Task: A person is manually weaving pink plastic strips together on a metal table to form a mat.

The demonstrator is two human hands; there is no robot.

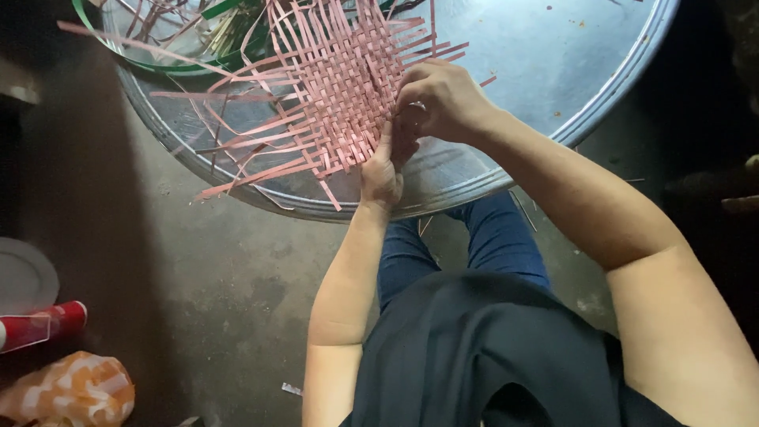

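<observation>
Left hand (pixel 383 170) lies flat, fingers together, pinning the pink mat (pixel 336 87) to the tray (pixel 553 55). At one o'clock, right hand (pixel 443 99) pinches a strip (pixel 411 111).

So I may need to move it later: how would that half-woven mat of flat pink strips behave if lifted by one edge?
The half-woven mat of flat pink strips would probably sag, since its thin strips already bend and splay at the fringe. It looks light for its size. Unwoven ends could slip loose; the left hand and right hand press its near edge on the round metal tray.
</observation>
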